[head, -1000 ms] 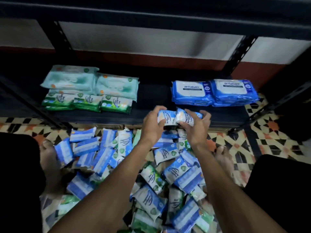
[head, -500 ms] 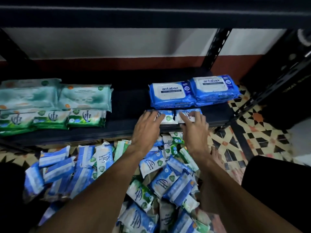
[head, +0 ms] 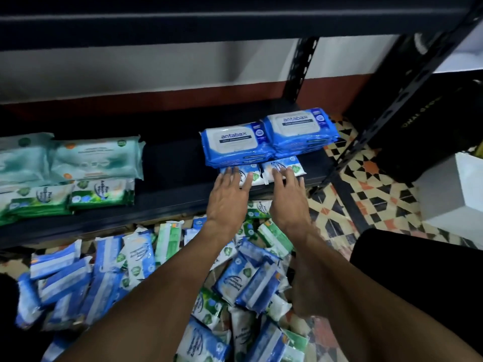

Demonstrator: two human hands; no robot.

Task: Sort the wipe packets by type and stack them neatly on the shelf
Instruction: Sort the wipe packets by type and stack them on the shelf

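Two small blue-and-white wipe packets lie side by side on the black shelf [head: 172, 178], right in front of two large blue Antabax packs [head: 236, 143]. My left hand [head: 228, 195] rests flat, fingers straight, on the left small packet [head: 252, 173]. My right hand [head: 286, 197] lies the same way on the right small packet [head: 294, 165]. At the shelf's left stand pale green large packs [head: 96, 158] with small green packets [head: 102, 193] in front. A heap of mixed blue and green small packets [head: 136, 267] covers the floor below.
A black upright post [head: 407, 97] of the rack slants at the right, another [head: 300, 69] stands behind the blue packs. The upper shelf [head: 235, 19] hangs overhead. Patterned floor tiles [head: 366, 189] and a white box [head: 460, 194] are to the right. My dark-clothed knee [head: 428, 278] is at lower right.
Both hands carried the two small blue packets from above the floor heap onto the shelf and laid them in front of the Antabax packs; the fingers now lie flat on them.
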